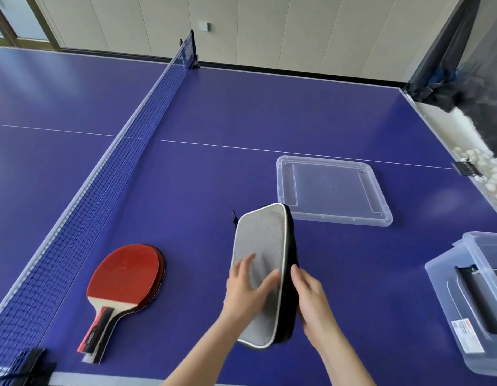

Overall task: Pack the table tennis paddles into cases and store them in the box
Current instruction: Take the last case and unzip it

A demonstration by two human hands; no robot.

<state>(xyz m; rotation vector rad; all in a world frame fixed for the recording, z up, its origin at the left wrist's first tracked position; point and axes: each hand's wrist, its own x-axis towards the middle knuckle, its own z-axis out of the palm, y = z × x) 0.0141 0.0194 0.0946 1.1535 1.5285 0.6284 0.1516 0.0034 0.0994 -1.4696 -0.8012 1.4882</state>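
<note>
I see grey case (262, 260) at lower centre, raised off bench (202, 176), gripped by left hand (248, 289) on face, right hand (311, 300) on black edge. Red paddles (124, 277) stacked lower left. Lid (330, 188) beyond; box (470, 302) right edge.

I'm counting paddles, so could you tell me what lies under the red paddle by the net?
A second paddle lies under the red paddle; only its dark edge and handle end show, the rest is covered.

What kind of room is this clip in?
Probably a table tennis practice room: a blue table with its net, stacked red paddles, and a trough of white balls at the table's end.
</note>
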